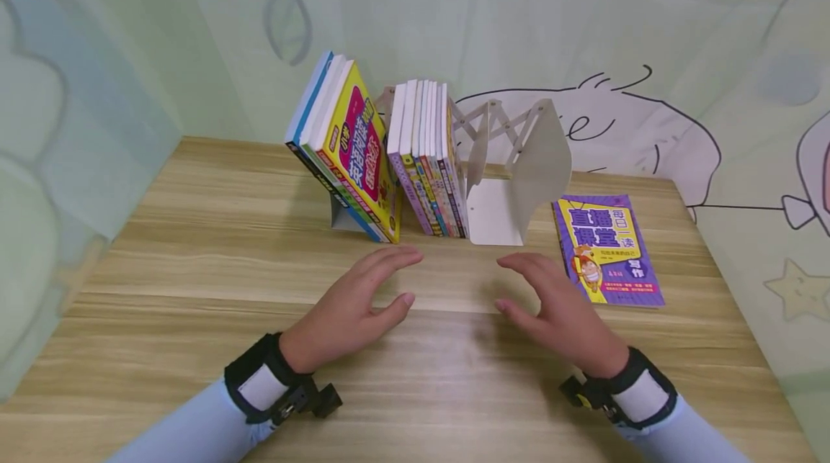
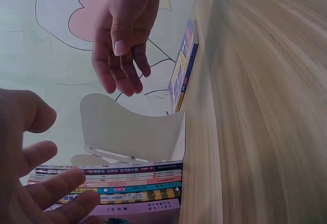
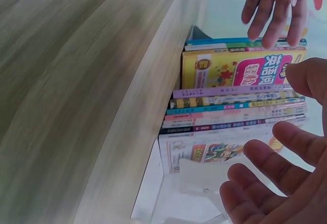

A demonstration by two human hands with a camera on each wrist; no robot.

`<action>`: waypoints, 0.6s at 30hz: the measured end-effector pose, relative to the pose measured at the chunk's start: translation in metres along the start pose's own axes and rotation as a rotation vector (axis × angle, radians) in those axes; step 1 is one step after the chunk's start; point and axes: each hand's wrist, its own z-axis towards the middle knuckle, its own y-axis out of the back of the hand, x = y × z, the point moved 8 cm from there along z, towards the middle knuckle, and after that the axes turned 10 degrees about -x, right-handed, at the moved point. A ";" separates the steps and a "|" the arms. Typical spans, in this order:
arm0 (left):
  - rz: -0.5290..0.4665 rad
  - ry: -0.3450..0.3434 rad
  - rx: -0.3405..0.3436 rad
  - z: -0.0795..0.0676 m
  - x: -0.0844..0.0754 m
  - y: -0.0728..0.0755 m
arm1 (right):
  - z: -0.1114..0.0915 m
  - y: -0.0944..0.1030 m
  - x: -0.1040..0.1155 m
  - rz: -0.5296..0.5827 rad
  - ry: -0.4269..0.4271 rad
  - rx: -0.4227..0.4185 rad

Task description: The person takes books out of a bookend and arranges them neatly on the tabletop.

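My left hand (image 1: 353, 308) hovers over the table with fingers extended and thumb apart, holding nothing. Across from it my right hand (image 1: 564, 312) is held the same way, palm facing inward, also holding nothing. Behind them stands a white folding bookshelf (image 1: 499, 211). A row of thin books (image 1: 428, 160) fills its middle section, spines toward me. On the left, several larger books lean to the left, a yellow book (image 1: 357, 146) outermost. The right section of the shelf holds no books. A purple book (image 1: 612, 250) lies flat on the table, just beyond my right hand.
The wood-grain table (image 1: 194, 290) runs back to a pale printed cloth backdrop (image 1: 415, 9) just behind the shelf. A cloth side panel (image 1: 65, 182) borders the table on the left. Both wrists wear black straps with small cameras.
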 end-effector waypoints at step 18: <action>0.024 -0.019 -0.001 0.000 -0.002 -0.005 | 0.002 -0.010 0.015 0.043 0.040 0.040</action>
